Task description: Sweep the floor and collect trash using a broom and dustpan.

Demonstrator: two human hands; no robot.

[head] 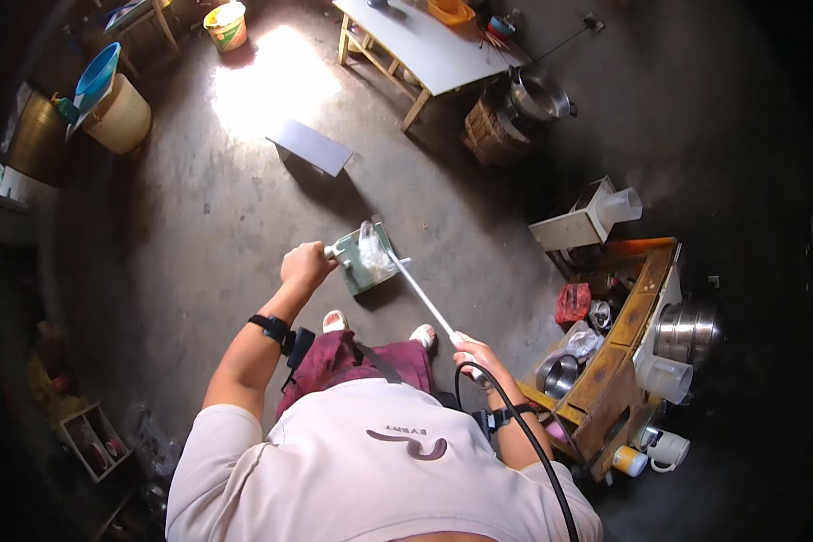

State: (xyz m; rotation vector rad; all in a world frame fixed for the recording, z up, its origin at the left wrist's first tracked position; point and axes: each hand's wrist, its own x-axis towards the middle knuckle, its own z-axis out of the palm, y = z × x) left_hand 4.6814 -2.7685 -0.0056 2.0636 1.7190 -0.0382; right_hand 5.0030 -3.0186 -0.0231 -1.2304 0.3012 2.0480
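My left hand (306, 265) is closed around the pale handle (333, 251) of a green dustpan (358, 263). A crumpled clear plastic bag (374, 254) lies in the pan, along its right side. My right hand (473, 353) grips a white pole (423, 298), probably a broom handle, slanting down to the dustpan's right edge. What is at the pole's lower end is too small to make out clearly. Both sandalled feet stand just behind the dustpan on the concrete floor (237, 203).
A low stool (315, 146) stands ahead of the dustpan. Farther off are a white-topped table (440, 44) and a steel pot (540, 95). A wooden cabinet (623, 332) holding pots and bags is close on my right. A large bucket (122, 118) stands at far left.
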